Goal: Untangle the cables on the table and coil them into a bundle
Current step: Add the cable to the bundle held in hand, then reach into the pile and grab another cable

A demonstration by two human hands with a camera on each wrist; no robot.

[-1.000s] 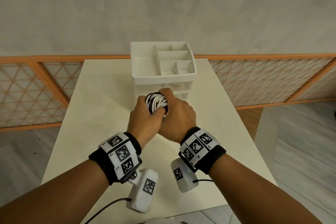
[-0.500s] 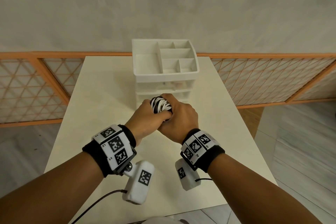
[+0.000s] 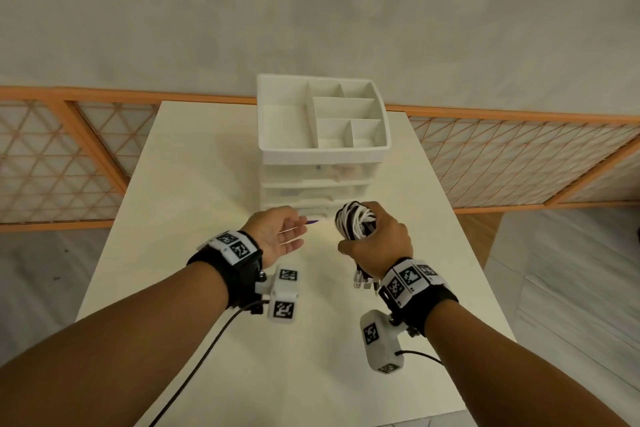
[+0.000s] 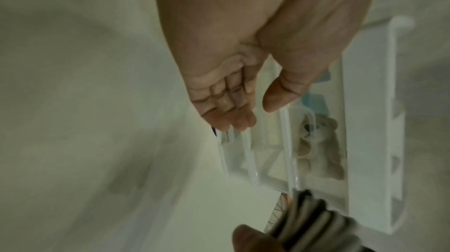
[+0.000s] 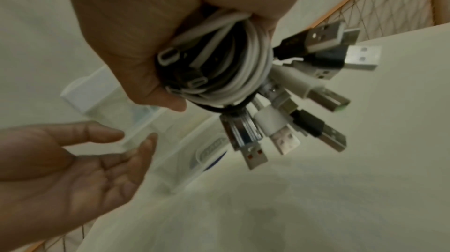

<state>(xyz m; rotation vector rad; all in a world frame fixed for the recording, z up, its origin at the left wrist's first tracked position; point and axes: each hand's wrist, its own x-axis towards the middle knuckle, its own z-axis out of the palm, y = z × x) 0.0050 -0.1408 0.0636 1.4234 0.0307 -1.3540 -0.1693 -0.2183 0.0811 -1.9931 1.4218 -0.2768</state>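
1. Your right hand (image 3: 377, 239) is wrapped round the cable bundle (image 3: 355, 220), gripping the black and white coils above the surface (image 3: 194, 184), just in front of the drawer organiser (image 3: 322, 152) and toward its right side.
2. The bundle's USB plugs (image 5: 304, 102) fan out loose below your fist, pointing away from the organiser.
3. Your left hand (image 3: 282, 236) holds nothing; palm turned up, fingers (image 4: 233, 119) relaxed and slightly bent, it sits in front of the organiser's left half, apart from the bundle.
4. Those fingertips lie close to the organiser's lowest clear drawer (image 4: 246, 152); whether they touch it is unclear.
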